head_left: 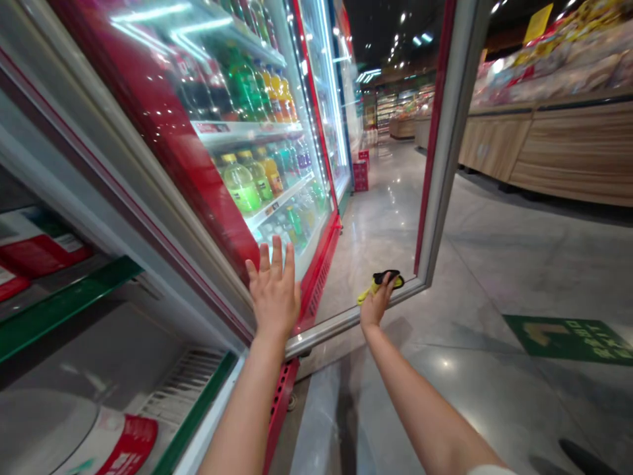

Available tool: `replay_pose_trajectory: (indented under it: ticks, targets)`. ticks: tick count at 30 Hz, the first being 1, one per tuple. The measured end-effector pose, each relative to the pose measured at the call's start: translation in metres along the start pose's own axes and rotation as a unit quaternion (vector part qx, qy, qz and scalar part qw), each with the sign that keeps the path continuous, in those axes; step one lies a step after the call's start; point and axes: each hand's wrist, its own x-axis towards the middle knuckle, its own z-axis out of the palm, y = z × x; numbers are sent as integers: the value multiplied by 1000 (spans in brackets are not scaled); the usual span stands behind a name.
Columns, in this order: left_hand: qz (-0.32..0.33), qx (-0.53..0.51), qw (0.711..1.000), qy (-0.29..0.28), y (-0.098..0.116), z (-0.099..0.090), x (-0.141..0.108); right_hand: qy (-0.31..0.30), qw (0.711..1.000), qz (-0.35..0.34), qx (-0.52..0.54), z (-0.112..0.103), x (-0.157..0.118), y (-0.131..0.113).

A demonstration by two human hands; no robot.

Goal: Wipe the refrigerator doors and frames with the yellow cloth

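Observation:
My right hand (374, 309) is closed around a yellow-and-black cloth (380, 277). It presses the cloth against the lower part of a glass door (390, 218), just above the grey bottom frame. The door stands swung out from its refrigerated cabinet. Farther left, my left hand (274, 290) is held up with its fingers spread, close to the door's hinge side. Whether its palm touches the glass I cannot tell. Nothing shows in that hand.
Inside the open cabinet at left are a green-edged shelf (74, 300) and a white-and-red tub (93, 429). Beyond the glass stands a red drinks fridge (321, 257) with bottles (240, 181). At right are a wooden display counter (573, 155) and a green floor sign (568, 338).

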Motion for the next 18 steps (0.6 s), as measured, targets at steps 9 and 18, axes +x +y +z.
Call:
replay_pose_trajectory:
  ticks: [9, 18]
  targets:
    - [50, -37, 997, -50, 67, 61, -11, -134, 990, 1, 45, 24, -53, -26]
    - [21, 31, 986, -165, 61, 65, -7, 36, 971, 211, 107, -22, 94, 67]
